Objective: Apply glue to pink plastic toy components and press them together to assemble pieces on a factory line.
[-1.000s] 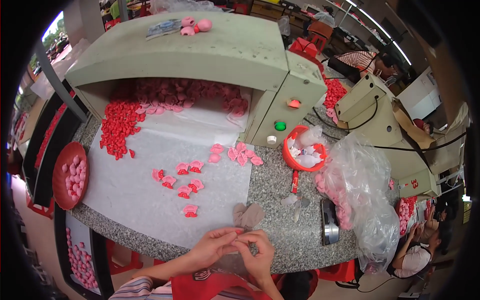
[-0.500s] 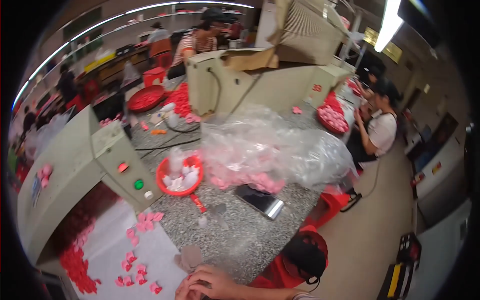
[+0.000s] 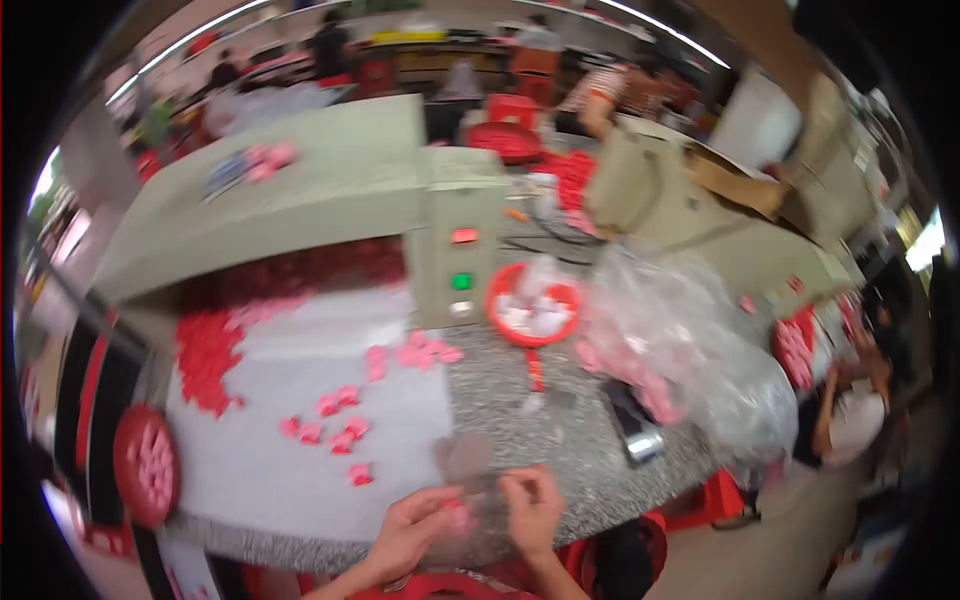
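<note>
My left hand (image 3: 408,530) is closed, thumb and fingers pinching a small pink and red flower piece (image 3: 458,515), blurred by motion. To its right, my right hand (image 3: 534,508) is also closed in a pinch; what its fingertips hold, if anything, is too blurred to make out. Both hands hover at the table's near edge. Just beyond them lies a greyish-brown flat piece (image 3: 463,456). Several pink and red flower pieces (image 3: 345,435) are scattered on the white sheet (image 3: 250,460) to the left.
A grey-green machine (image 3: 290,180) arches over the sheet, with red pieces (image 3: 208,365) heaped under it. An orange-red bowl (image 3: 532,338) of white items, a phone (image 3: 632,425) and a clear plastic bag (image 3: 690,350) are to the right. A red tray (image 3: 145,465) stands at left.
The view has swung left, showing more of the machine and the sheet. My hands, together at the lower edge before, are now apart, and a pink flower piece shows in the left one.
</note>
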Motion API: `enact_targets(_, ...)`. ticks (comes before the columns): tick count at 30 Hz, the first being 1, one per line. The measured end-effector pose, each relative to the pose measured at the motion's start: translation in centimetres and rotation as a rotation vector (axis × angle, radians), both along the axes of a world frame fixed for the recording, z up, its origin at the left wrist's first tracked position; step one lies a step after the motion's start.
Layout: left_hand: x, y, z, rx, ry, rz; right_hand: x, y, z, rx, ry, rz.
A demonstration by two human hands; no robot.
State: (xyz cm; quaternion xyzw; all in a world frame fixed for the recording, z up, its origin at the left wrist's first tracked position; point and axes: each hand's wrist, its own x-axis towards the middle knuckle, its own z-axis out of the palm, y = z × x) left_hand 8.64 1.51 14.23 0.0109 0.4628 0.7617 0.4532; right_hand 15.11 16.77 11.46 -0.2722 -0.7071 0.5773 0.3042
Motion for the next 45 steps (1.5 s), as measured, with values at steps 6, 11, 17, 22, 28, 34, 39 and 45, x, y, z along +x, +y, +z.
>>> enact_targets(6, -2.3, -8.3, -2.6, -0.071, 0.035, 0.406, 0.8, -1.5, 0.1, -0.005, -0.155, 0.079)
enact_targets(11, -7.1, -22.3, -3.0, -0.228, 0.216, 1.172, 1.5, -3.3, 1.4, 0.083, -0.314, 0.233)
enact_targets(17, -12.1, -30.1, -0.6, 0.16, 0.488, 1.19, 2.2, 1.3, -2.0, -0.139, -0.083, 0.146)
enact_targets(22, -10.1, -20.7, -1.7, -0.308, 0.35, 1.02, 2.5, 5.5, -2.3, 0.017, -0.032, -0.03)
enact_targets(28, -11.4, -9.0, -2.5, -0.379, 0.501, 0.535, 4.4, 12.9, -3.7, 0.17, -0.14, -0.253)
enact_targets(34, -13.0, -3.6, -1.0, -0.408, 0.967, 0.233, 4.0, 12.6, -1.4, 0.228, -0.103, -0.317)
enact_targets(39, -15.0, -1.1, -4.3, -0.5, 1.187, 0.317, 4.2, 13.6, -3.2, 0.704, -0.235, -0.454)
enact_targets(45, -18.9, -4.1, -4.1, -0.806, 1.392, 0.293, 2.7, 8.6, -0.7, 0.605, -0.123, -0.372)
